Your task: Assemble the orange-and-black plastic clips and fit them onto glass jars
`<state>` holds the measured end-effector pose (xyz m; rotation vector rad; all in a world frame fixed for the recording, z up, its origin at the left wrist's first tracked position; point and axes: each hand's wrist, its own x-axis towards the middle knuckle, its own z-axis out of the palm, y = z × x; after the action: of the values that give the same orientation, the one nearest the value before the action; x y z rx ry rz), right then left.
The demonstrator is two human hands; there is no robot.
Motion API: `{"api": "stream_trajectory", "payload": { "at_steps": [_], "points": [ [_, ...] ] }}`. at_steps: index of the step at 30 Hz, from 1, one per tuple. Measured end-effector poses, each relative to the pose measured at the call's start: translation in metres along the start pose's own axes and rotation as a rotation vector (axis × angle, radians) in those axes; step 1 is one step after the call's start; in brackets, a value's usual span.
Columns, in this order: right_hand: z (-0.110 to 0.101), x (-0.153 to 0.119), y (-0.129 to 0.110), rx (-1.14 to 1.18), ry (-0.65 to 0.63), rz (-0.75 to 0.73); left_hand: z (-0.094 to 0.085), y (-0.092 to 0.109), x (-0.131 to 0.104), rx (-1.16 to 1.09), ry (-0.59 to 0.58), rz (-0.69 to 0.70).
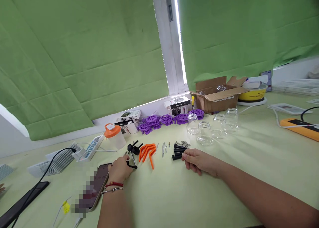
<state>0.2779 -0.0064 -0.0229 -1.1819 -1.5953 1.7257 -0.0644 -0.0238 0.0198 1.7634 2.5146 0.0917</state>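
My left hand [120,169] is closed over the left side of a small group of black plastic parts with metal rods [134,149]. A black piece sticks out by its fingertips, and part of the grip is hidden. My right hand [195,158] has its fingers curled at the end of a black plastic stick [176,157], in a row of similar black pieces. Just behind these lie small metal springs [185,144]. Between my hands are several bent orange handles [147,151] and thin metal pins [163,149].
Purple wheel-shaped parts [166,119] line the back, with printed boxes [177,105] behind. Glass jars [204,135] stand right of centre, before an open carton [216,100]. An orange-lidded cup [117,140], a power strip [93,146] and a phone [98,185] lie left.
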Motion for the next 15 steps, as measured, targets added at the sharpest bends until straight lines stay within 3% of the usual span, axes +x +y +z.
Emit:
{"api": "stream_trajectory", "payload": {
  "at_steps": [6, 11, 15],
  "points": [
    [-0.001, 0.001, 0.0, -0.01, -0.016, -0.002, 0.002, -0.004, 0.004, -0.052, 0.142, 0.074],
    [-0.003, 0.006, 0.008, -0.023, -0.037, -0.024, 0.004, 0.0, 0.009, -0.151, 0.15, 0.105],
    [-0.005, 0.008, 0.01, -0.042, -0.06, -0.03, -0.001, 0.015, 0.018, -0.005, 0.186, 0.068]
  ]
}}
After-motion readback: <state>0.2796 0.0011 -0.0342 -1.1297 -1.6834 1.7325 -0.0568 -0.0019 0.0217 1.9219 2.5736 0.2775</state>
